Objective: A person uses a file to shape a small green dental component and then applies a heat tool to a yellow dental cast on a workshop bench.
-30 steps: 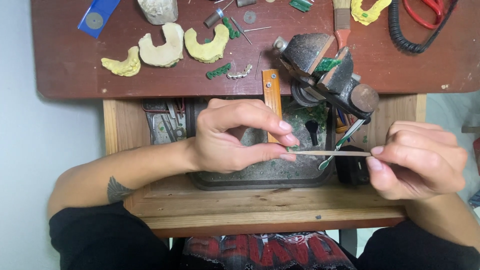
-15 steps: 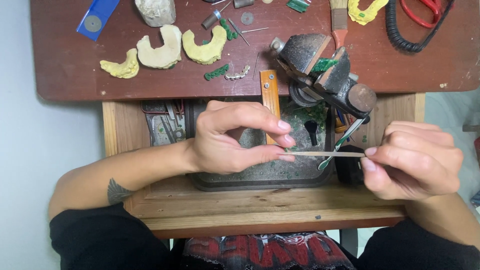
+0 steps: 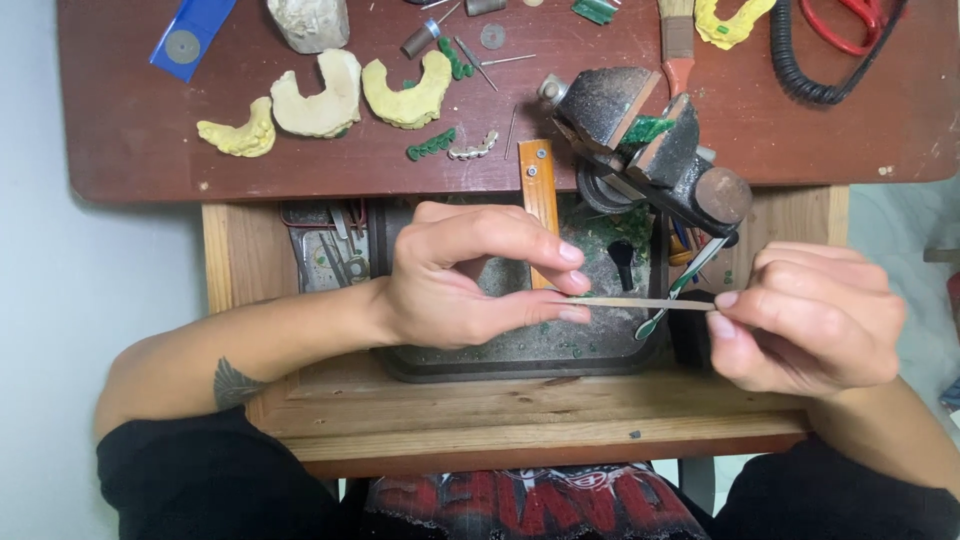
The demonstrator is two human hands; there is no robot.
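In the head view, your left hand (image 3: pixel 470 280) and right hand (image 3: pixel 810 315) hold a thin flat strip (image 3: pixel 645 303), seemingly an abrasive strip or slim file, stretched level between them just below the bench vise (image 3: pixel 650 150). Your left grip is pinched shut on the strip's left end between thumb and forefinger; whether something small is also caught in that pinch cannot be told. Your right grip is pinched shut on the right end, with the other fingers curled in.

The strip hangs over the dark tray (image 3: pixel 520 355) set in the open wooden drawer (image 3: pixel 520 410), below the vise. By the look of it you are in the middle of filing or smoothing; the next stroke would call for steady tension at both ends and a level pull.

Room is tight above the strip: the vise handle (image 3: pixel 695 270) slants down almost to it. Toward you from the vise, the drawer front is free. Beyond the vise, the table (image 3: pixel 130 150) carries yellow dental casts (image 3: pixel 320 95), a small metal framework (image 3: pixel 472 148) and a coiled black cord (image 3: pixel 800 60), all well apart from your hands.
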